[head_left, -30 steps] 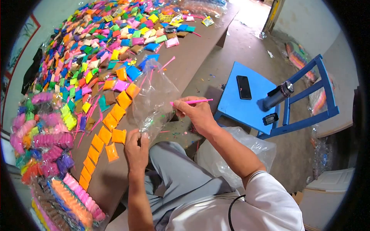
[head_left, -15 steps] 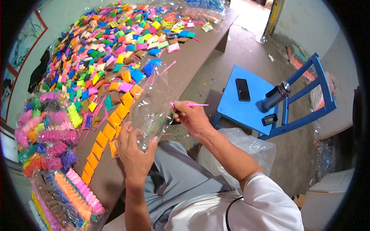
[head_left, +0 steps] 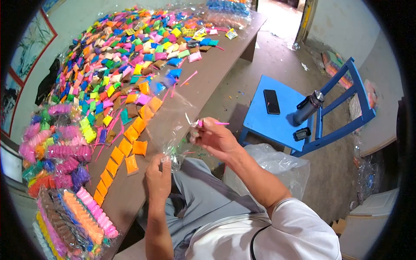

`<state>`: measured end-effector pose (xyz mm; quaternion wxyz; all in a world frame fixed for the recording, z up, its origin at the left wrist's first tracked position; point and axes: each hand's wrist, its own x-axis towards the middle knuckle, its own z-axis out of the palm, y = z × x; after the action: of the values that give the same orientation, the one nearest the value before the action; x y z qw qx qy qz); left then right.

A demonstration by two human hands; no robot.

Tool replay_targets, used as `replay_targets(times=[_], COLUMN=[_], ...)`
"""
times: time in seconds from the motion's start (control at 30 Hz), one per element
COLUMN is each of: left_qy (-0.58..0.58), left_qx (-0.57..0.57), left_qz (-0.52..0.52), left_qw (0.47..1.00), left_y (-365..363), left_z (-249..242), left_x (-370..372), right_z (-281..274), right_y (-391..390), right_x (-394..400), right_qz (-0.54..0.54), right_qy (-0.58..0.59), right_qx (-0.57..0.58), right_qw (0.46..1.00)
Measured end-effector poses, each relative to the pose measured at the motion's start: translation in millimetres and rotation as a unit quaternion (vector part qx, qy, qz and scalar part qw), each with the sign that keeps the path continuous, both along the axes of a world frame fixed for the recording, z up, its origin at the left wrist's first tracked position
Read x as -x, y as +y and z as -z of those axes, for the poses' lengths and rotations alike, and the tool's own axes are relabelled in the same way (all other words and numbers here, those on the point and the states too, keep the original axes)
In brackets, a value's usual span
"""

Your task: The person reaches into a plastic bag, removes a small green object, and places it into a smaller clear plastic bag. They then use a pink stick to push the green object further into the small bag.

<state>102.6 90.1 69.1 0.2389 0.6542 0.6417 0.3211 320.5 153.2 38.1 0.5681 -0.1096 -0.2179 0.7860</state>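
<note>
A clear plastic bag (head_left: 169,125) stretches between my two hands at the table's front edge. My left hand (head_left: 158,175) pinches its lower end, thumb against the fingers. My right hand (head_left: 216,136) grips a thin pink plastic stick (head_left: 222,123) between thumb and finger, and its fingertips are at the bag's right edge. Left of the bag, orange packets (head_left: 117,155) run in a slanting row along the table. Two more lie beside that row, one being the orange packet (head_left: 131,165) closest to my left hand. Small green bits show through the bag's lower part.
A large heap of colourful packets (head_left: 125,56) covers the back of the brown table (head_left: 208,65). Bagged packet stacks (head_left: 82,216) sit at the near left. A blue chair (head_left: 264,123) on the right carries a phone (head_left: 271,102) and a flask (head_left: 308,107). Beneath it lies a clear sack (head_left: 281,171).
My left hand has moved right, off the orange packets, and closed from spread fingers to a pinch on the bag. The right hand has turned slightly, still with the pink stick.
</note>
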Motion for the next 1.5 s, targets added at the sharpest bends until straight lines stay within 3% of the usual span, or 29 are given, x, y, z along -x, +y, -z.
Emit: replay_targets(times=[0.07,0.13,0.17,0.23,0.37,0.4,0.5,0.57,0.6,0.7,0.83,0.9,1.0,1.13,1.23,1.3,1.33,1.4,1.43,1.5], left_qy=[-0.042,-0.28,-0.279,-0.464,-0.556,-0.553,-0.538,-0.537,-0.54,-0.489,-0.465,-0.481,-0.487,-0.443,-0.409,-0.41,-0.411,-0.419,-0.42,-0.364], left_qx=[0.063,0.041,0.04,0.114,0.121,0.121,0.129,0.125,0.119,0.109,0.101,0.093,0.048,0.053,0.081,0.079,0.079,0.037,0.037,0.035], left_qz=[-0.013,0.008,0.007,-0.014,0.047,0.045,0.043,0.052,0.063,0.061,0.054,0.067,0.077,0.016,0.029,-0.021,-0.022,0.008,0.007,-0.008], left_qw=[0.997,0.959,0.96,0.878,0.821,0.823,0.832,0.832,0.831,0.863,0.878,0.869,0.868,0.895,0.909,0.908,0.908,0.907,0.907,0.931], left_y=[-3.5,-4.4,-7.6,-13.3,-21.2,-23.6,-30.3,-32.1,-32.8,-34.8,-37.8,-36.5,-33.2,-33.2,-31.4,-32.5,-33.1,-35.2,-36.9,-40.2], left_z=[4.9,16.3,18.7,17.9,36.5,38.7,36.9,46.4,49.7,54.7,57.7,54.3,46.0,31.8,29.5,28.1,29.3,30.9,29.0,22.1], left_x=[2.6,4.7,5.8,2.2,-0.5,-2.8,-11.0,-5.9,-5.1,1.9,15.2,18.4,17.0,8.5,7.1,6.5,7.1,8.3,7.1,3.0], right_z=[-9.3,-12.0,-10.0,-1.7,5.5,-5.1,-4.5,-6.3,-5.8,-3.8,-12.7,-12.7,-11.4,-13.8,-8.3,-0.4,-1.2,-2.8,7.9,6.9], right_y=[-6.5,-8.0,-6.8,-6.2,-30.5,-38.6,-48.7,-53.2,-53.9,-51.0,-55.2,-53.7,-52.7,-56.5,-55.1,-55.0,-54.5,-53.2,-49.4,-52.4], right_x=[-11.1,-19.1,-21.5,-22.9,5.1,10.5,26.8,31.6,32.3,31.0,20.3,19.6,20.5,20.4,19.6,17.9,13.0,-1.5,-2.6,-9.8], right_qz=[-0.005,-0.012,0.011,0.026,-0.078,-0.109,-0.135,0.023,0.022,0.182,0.208,0.254,0.259,0.207,0.236,0.282,0.282,0.252,0.259,0.241], right_qy=[0.015,0.032,0.018,-0.042,-0.076,-0.118,-0.085,-0.273,-0.273,-0.343,-0.409,-0.459,-0.468,-0.459,-0.475,-0.418,-0.419,-0.382,-0.33,-0.334], right_qx=[-0.025,-0.05,-0.038,-0.017,0.05,0.083,0.058,-0.028,-0.027,-0.078,-0.139,-0.257,-0.27,-0.259,-0.286,-0.142,-0.143,-0.015,-0.011,0.011], right_qw=[1.0,0.998,0.999,0.999,0.993,0.984,0.985,0.961,0.961,0.918,0.878,0.812,0.8,0.824,0.798,0.852,0.852,0.889,0.908,0.911])
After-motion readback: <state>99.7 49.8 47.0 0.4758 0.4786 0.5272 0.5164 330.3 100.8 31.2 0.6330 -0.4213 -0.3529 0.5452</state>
